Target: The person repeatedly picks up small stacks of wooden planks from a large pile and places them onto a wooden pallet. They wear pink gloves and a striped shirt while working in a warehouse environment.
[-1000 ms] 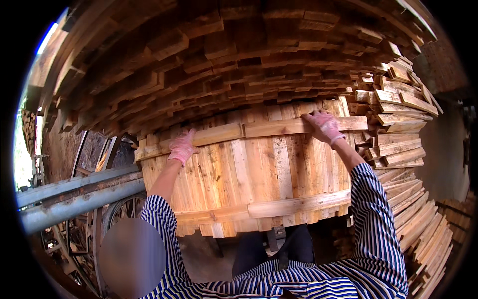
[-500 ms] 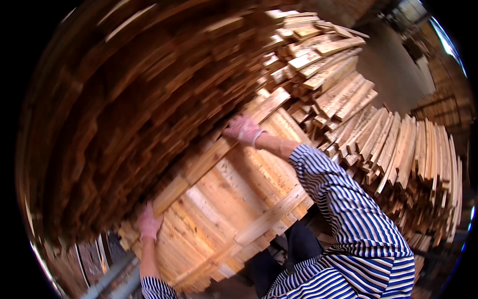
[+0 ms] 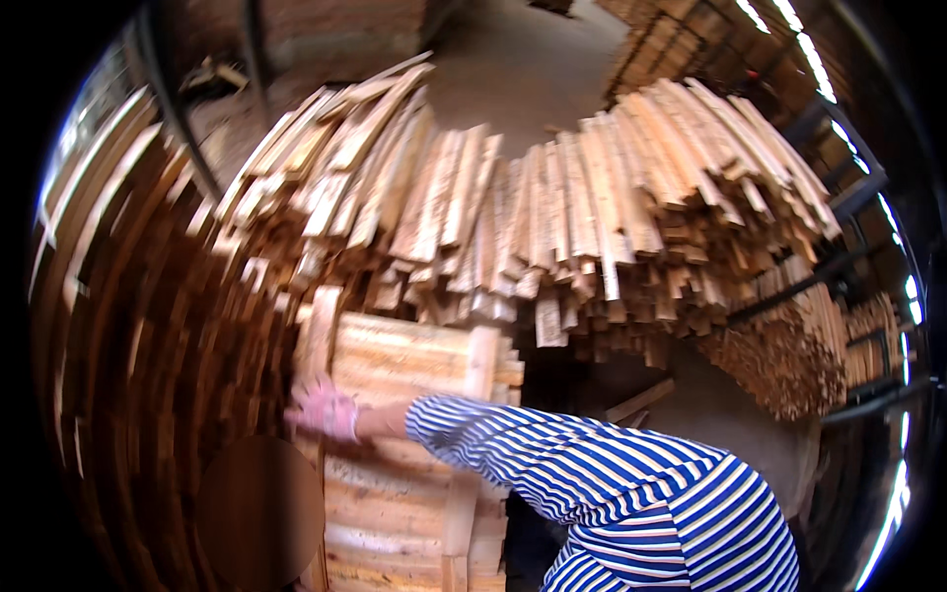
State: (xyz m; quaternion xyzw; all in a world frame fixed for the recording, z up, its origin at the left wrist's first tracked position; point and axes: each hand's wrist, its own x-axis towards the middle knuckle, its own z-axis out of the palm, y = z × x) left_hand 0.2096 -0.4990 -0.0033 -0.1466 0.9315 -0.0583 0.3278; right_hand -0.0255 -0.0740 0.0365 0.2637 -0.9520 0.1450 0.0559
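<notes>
A wooden panel of side-by-side planks fills the lower middle, with a batten along its left edge and a second batten nearer its right side. My right hand, in a pink glove, lies across the left batten. Its fingers are somewhat blurred but look stretched toward the left, over the batten's edge. My striped right sleeve crosses above the panel. My left hand is out of the picture. Right beside the panel's left edge rises a dark stack of wooden pieces.
Beyond the panel, a long pile of loose boards curves across the view. Farther right stands another bundle of wood by dark metal rails. Bare floor shows behind the pile. A loose stick lies on the floor at the right.
The view has swung to the right, so the board pile now spans the middle. My left hand has left the picture. My right hand is still at the panel's batten.
</notes>
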